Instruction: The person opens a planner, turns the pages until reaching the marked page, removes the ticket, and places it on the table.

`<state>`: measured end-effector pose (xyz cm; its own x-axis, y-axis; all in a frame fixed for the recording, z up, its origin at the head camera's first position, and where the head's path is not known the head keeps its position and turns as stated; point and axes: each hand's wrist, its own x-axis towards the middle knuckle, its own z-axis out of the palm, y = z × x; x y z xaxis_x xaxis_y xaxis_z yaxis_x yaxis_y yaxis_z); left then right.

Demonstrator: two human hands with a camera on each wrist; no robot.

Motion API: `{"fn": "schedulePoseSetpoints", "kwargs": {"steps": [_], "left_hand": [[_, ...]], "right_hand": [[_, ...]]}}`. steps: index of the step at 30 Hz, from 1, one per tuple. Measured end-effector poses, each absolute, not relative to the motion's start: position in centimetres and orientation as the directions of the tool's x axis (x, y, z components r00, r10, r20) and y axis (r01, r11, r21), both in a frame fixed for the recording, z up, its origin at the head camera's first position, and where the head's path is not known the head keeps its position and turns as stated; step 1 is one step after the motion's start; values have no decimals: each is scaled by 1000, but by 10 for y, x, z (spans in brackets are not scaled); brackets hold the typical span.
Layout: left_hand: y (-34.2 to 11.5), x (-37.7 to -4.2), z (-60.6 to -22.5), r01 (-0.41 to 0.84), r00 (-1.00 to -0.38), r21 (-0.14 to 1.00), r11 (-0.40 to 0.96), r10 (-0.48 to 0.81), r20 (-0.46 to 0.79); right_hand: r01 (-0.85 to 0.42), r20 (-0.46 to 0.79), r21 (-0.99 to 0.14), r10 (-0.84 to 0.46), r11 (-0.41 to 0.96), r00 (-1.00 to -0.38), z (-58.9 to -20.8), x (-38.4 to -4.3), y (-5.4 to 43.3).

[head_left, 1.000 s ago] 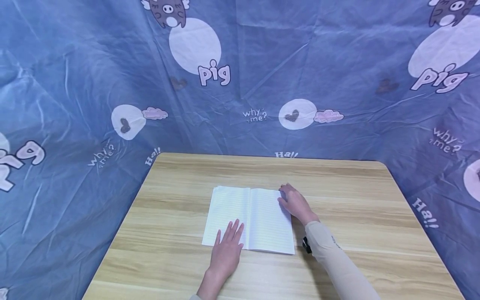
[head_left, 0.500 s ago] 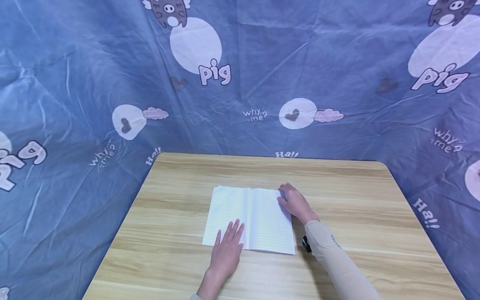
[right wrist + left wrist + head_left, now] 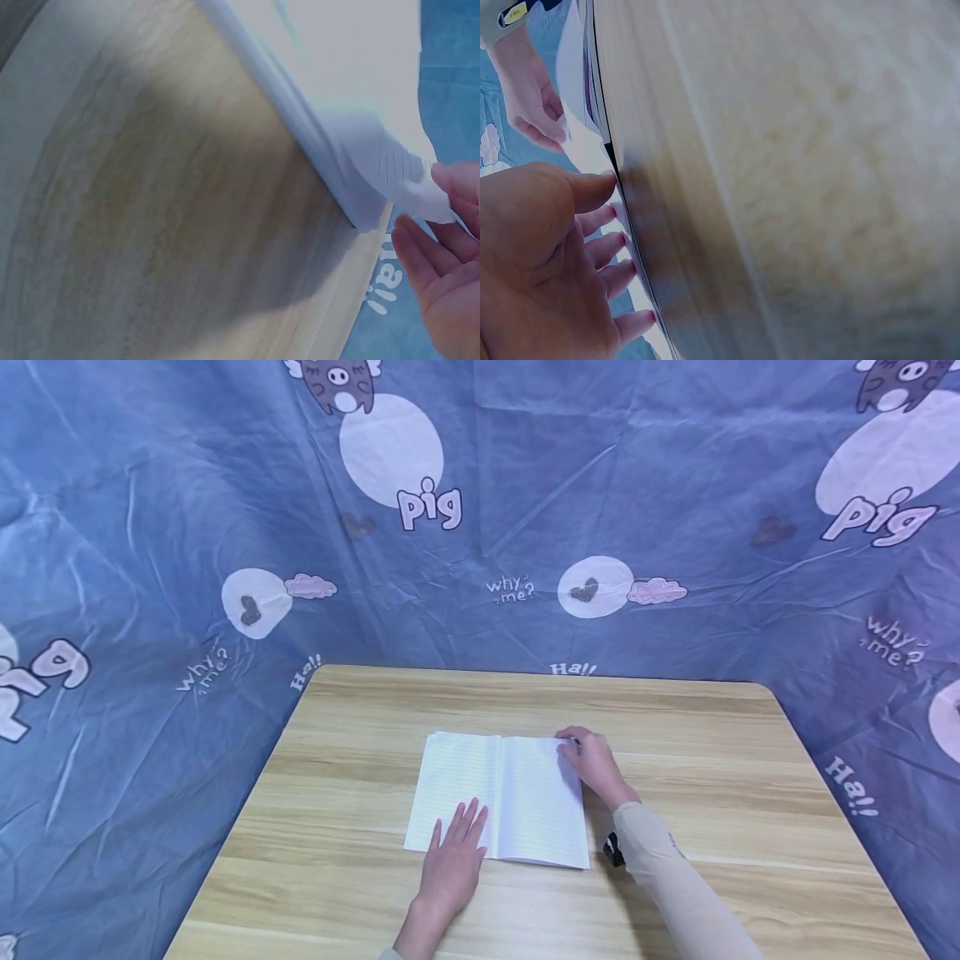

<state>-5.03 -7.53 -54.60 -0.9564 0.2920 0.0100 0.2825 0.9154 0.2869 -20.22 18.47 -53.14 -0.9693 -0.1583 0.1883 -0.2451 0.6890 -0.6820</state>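
Note:
An open notebook point(image 3: 459, 772) with blank ruled pages lies on the wooden table point(image 3: 337, 793). My left hand point(image 3: 452, 867) rests flat on the lower part of its left page, fingers straight and slightly spread. The left wrist view shows this same hand's fingertips along the notebook's edge. At the top right corner, my right hand point(image 3: 595, 762) pinches the corner of a page. In the right wrist view that page point(image 3: 401, 176) curls up from the sheets below, its corner between thumb and fingers.
Blue cloth point(image 3: 525, 460) printed with pigs and words hangs behind and beside the table. Under the right sleeve point(image 3: 667, 877) a small black device point(image 3: 613, 849) shows at the wrist. Bare wood surrounds the notebook on every side.
My right hand has shifted slightly at the top right corner, its thumb and fingers closing on the page corner. The left hand and the notebook have stayed in place.

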Motion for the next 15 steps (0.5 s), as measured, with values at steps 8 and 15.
{"fn": "schedulePoseSetpoints", "kwargs": {"steps": [8, 15], "left_hand": [[-76, -51, -548, 280, -957, 288, 916, 291, 5], [-77, -51, -546, 290, -955, 317, 903, 295, 32]], "right_hand": [[-227, 211, -806, -94, 546, -973, -524, -199, 188], [-136, 127, -895, -50, 425, -991, -518, -196, 195]]}}
